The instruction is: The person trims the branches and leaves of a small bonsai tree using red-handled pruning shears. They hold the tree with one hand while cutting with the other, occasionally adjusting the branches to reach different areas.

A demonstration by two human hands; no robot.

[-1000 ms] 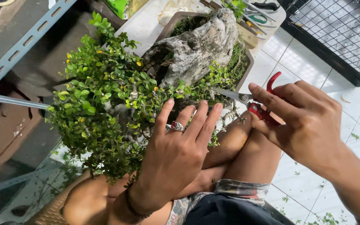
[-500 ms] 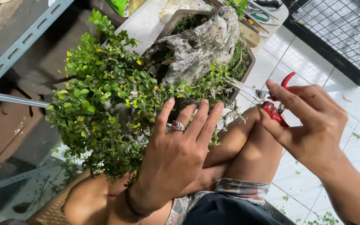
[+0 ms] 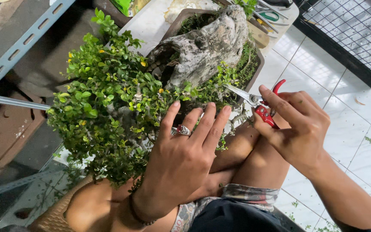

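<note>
A bonsai with dense small green leaves and a thick grey gnarled trunk grows in a shallow brown pot. My left hand, wearing a ring with a red stone, lies flat against the foliage with fingers spread. My right hand grips red-handled pruning scissors. Their metal blades point left into the small twigs beside the trunk.
My bare knees sit under the plant. White floor tiles carry scattered leaf clippings. A black wire cage stands at the upper right. More tools lie behind the pot. A grey metal shelf rail runs at the left.
My right hand has moved the scissors slightly up and to the right, with the blades still at the twigs. My left hand has stayed on the foliage.
</note>
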